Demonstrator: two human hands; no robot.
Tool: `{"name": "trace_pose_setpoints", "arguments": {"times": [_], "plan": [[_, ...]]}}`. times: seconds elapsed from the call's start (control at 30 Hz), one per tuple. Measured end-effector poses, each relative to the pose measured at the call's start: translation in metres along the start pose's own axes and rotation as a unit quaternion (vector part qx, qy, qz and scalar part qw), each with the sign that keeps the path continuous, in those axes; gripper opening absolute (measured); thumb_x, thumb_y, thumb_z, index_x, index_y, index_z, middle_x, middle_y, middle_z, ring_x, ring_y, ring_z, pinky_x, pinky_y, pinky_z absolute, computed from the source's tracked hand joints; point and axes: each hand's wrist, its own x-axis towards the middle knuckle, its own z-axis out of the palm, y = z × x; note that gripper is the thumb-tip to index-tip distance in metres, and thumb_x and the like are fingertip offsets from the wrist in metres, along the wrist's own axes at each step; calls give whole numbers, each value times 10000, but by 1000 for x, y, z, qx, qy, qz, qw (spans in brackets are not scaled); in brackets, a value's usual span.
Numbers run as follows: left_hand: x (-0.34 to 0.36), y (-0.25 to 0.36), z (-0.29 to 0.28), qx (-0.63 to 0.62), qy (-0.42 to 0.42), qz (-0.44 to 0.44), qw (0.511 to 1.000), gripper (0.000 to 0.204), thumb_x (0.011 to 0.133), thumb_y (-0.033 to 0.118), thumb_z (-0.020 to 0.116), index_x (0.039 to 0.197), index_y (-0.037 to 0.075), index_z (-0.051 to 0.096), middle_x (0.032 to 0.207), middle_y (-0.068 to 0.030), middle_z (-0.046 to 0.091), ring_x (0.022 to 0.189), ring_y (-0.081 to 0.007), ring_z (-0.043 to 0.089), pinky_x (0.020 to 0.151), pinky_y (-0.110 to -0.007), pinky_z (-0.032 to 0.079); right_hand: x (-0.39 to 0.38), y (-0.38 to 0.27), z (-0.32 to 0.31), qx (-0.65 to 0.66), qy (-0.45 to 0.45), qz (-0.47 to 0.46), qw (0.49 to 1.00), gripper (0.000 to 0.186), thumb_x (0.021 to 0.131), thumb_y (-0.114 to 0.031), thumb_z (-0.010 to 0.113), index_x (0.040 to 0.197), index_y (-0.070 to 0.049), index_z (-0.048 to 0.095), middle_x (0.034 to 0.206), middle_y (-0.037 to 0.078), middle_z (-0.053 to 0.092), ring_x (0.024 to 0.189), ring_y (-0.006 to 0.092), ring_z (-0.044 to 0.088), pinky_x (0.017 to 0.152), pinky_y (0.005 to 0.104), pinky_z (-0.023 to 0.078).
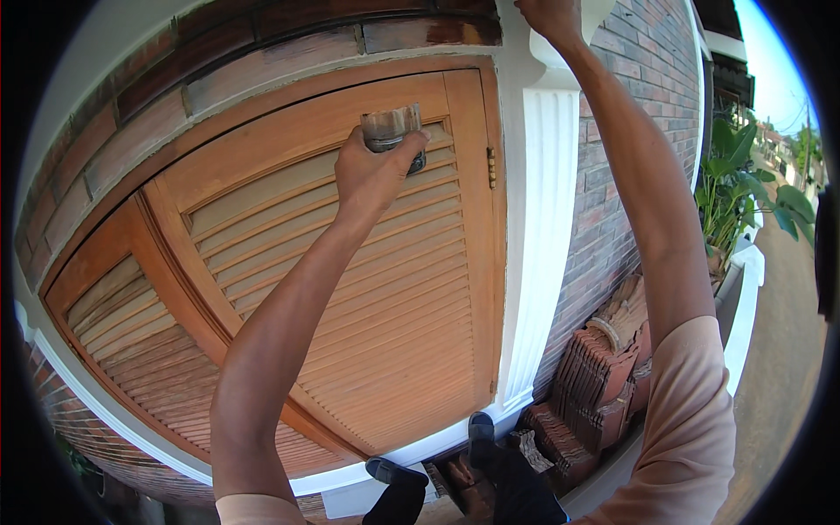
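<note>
My left hand (372, 166) grips a small stained, semi-clear cup (390, 118) with something dark in its lower part, held up in front of the wooden louvred shutters (376, 289). My right hand (549, 16) is raised to the top edge of the view, by the top of a white fluted pillar (547, 140). Its fingers are curled and partly cut off, so I cannot make out what they hold. Above the shutters runs a band of bricks (429, 35), some dark and glossy, some pale.
A grey-red brick wall (621, 79) runs to the right. Stacked clay roof tiles (595, 376) lie beside and below my feet (481, 437), near a white sill (424, 451). Large-leaved plants (731, 210), a white low wall (744, 280) and a paved lane (779, 332) are at the far right.
</note>
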Motion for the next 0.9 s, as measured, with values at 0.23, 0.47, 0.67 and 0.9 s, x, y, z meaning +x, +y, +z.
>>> {"name": "trace_pose_setpoints", "arguments": {"times": [0.23,0.47,0.67,0.9], "plan": [[-3,-2,0,1,-4,-11,1000,648,760,461,831,1170,-14,670,1111,-168,736,1045,-263,710,949,-346,520,-36,2,-11,25,-47,13,998,191,886,-176,669,941,-30,777,897,208,746,840,381,737,762,455,583],[-4,-1,-2,3,-10,-19,1000,653,757,463,834,1169,-16,670,1106,-166,738,1037,-258,712,942,-339,523,-28,-33,-17,-27,-40,-9,999,188,886,-161,657,946,-27,774,850,211,742,785,371,740,720,440,583],[-4,-3,-6,14,6,-6,1000,652,752,472,839,1154,-14,674,1065,-159,743,996,-258,718,912,-338,535,7,-27,-35,115,-166,62,977,237,882,-167,606,912,10,762,854,148,756,774,354,727,748,444,597],[-4,-6,-11,11,-1,-21,1000,664,749,480,841,1153,-19,673,1072,-161,742,1008,-254,716,919,-337,532,12,-26,-15,-97,-251,-158,950,216,852,-172,603,879,-21,756,905,208,725,876,415,693,803,507,557]]}}
